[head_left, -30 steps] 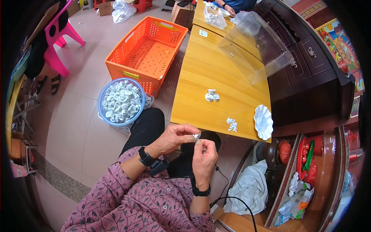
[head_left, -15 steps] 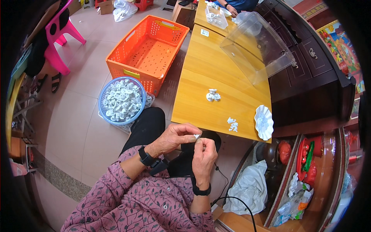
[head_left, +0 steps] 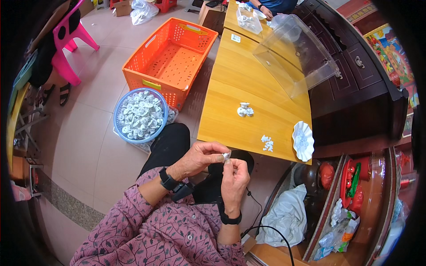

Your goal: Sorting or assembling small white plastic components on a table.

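Note:
Above my lap, close to the table's near edge, both hands meet at a small white plastic part (head_left: pixel 226 156). My left hand (head_left: pixel 202 158) pinches it between thumb and fingers. From below, the fingertips of my right hand (head_left: pixel 234 177) close on the same part, hiding much of it. On the wooden table (head_left: pixel 226 88) lie a few white round parts (head_left: pixel 245 109) in a cluster and a scatter of tiny white pieces (head_left: pixel 267 142). A white scalloped dish (head_left: pixel 303 148) near the table corner holds small clear or whitish bits.
Left of my knee, a blue basket (head_left: pixel 116 116) is heaped with white parts. Behind it stands an orange crate (head_left: pixel 146 73). A clear plastic bin (head_left: pixel 288 57) lies tilted on the table. Another person's hand (head_left: pixel 266 12) shows at the far end. Open shelving with bags (head_left: pixel 286 217) is at right.
My fingers have shifted slightly around the small white part, and more of it shows now. Everything else stays in place.

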The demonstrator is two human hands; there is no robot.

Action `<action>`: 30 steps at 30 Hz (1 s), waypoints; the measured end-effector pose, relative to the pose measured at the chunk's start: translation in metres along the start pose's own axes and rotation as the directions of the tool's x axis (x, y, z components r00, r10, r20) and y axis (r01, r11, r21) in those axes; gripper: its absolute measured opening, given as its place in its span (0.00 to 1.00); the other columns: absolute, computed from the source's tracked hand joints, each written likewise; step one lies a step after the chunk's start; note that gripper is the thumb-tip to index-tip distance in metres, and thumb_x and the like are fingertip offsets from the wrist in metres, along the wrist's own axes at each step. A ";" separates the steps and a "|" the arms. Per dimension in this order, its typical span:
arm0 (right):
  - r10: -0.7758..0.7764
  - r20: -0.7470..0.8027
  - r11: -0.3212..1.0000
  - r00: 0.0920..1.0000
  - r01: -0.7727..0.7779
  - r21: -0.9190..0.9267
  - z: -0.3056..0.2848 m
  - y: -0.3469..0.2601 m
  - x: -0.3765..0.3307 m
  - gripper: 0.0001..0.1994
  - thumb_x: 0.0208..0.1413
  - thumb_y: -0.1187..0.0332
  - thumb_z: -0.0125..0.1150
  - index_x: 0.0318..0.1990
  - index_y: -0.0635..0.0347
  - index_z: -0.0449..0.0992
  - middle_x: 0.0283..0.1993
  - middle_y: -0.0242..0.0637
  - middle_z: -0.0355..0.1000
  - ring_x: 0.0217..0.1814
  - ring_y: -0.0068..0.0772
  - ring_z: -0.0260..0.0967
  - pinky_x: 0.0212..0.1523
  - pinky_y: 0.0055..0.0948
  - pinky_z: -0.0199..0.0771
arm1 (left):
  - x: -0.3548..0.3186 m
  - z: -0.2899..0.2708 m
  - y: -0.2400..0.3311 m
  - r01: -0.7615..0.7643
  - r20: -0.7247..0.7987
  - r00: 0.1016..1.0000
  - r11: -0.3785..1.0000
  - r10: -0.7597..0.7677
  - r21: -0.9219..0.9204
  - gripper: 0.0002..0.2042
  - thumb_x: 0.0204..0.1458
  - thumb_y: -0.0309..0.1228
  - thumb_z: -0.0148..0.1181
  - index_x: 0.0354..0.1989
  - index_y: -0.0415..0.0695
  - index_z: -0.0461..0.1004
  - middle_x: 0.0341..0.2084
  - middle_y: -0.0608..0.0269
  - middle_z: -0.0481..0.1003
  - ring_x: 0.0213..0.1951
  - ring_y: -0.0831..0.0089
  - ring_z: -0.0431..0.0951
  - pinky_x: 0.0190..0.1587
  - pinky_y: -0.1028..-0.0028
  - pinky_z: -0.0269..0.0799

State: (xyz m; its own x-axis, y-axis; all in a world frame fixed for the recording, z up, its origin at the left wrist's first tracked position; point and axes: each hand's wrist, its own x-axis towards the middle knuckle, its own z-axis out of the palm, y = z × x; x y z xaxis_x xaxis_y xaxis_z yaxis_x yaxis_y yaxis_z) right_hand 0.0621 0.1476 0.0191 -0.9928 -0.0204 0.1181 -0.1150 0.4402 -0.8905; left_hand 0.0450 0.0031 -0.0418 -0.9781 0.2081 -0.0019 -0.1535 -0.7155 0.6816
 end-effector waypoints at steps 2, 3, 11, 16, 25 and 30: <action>-0.046 -0.007 0.998 0.999 0.046 -0.052 0.000 -0.002 0.001 0.07 0.63 0.70 0.59 0.37 0.65 0.71 0.31 0.39 0.73 0.29 0.28 0.71 0.30 0.29 0.72 | -0.001 0.000 0.001 -0.006 0.002 1.000 1.000 0.006 0.008 0.11 0.56 0.22 0.65 0.47 0.37 0.80 0.44 0.58 0.79 0.47 0.72 0.78 0.54 0.73 0.74; -0.108 -0.012 0.988 0.994 0.106 -0.112 0.000 0.000 0.001 0.07 0.63 0.71 0.59 0.37 0.65 0.71 0.31 0.39 0.73 0.30 0.29 0.72 0.31 0.30 0.72 | -0.001 0.001 0.002 -0.012 0.004 1.000 1.000 0.012 0.015 0.10 0.56 0.22 0.65 0.47 0.37 0.80 0.44 0.58 0.79 0.47 0.72 0.78 0.54 0.73 0.74; -0.021 0.032 0.999 0.999 0.020 0.029 0.002 0.006 0.002 0.06 0.65 0.70 0.57 0.40 0.65 0.71 0.32 0.38 0.73 0.30 0.26 0.71 0.33 0.28 0.73 | 0.000 0.000 0.002 0.034 0.010 0.999 0.995 -0.033 -0.095 0.11 0.58 0.24 0.64 0.49 0.38 0.79 0.45 0.59 0.78 0.48 0.71 0.78 0.55 0.70 0.74; 0.124 0.069 0.949 0.990 -0.139 0.285 0.001 -0.003 0.002 0.07 0.66 0.69 0.57 0.40 0.65 0.72 0.34 0.31 0.74 0.31 0.17 0.69 0.32 0.19 0.71 | 0.002 -0.008 -0.005 0.043 0.020 0.999 0.964 -0.039 -0.263 0.13 0.58 0.27 0.63 0.51 0.39 0.78 0.46 0.60 0.78 0.48 0.71 0.78 0.56 0.67 0.74; 0.044 0.035 0.986 0.998 -0.049 0.158 0.002 0.006 0.003 0.07 0.64 0.70 0.59 0.37 0.65 0.72 0.31 0.33 0.73 0.29 0.19 0.67 0.29 0.22 0.69 | 0.001 -0.005 -0.005 0.047 0.039 0.999 0.968 -0.039 -0.248 0.12 0.60 0.26 0.62 0.51 0.38 0.77 0.45 0.60 0.78 0.47 0.72 0.78 0.55 0.69 0.76; 0.012 0.029 0.997 1.000 -0.014 0.080 0.004 0.009 0.005 0.07 0.63 0.70 0.60 0.37 0.66 0.72 0.30 0.36 0.73 0.29 0.23 0.68 0.29 0.26 0.70 | -0.001 -0.003 -0.003 0.053 0.017 0.999 0.977 -0.050 -0.206 0.12 0.59 0.25 0.63 0.50 0.37 0.78 0.44 0.60 0.79 0.45 0.72 0.79 0.54 0.71 0.75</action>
State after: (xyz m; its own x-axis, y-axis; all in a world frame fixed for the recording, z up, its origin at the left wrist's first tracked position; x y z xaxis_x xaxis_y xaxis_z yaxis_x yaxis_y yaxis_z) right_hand 0.0563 0.1476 0.0103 -0.9946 -0.0411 0.0948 -0.1033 0.3670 -0.9245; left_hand 0.0463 0.0030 -0.0457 -0.9666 0.2552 -0.0234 -0.2304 -0.8255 0.5152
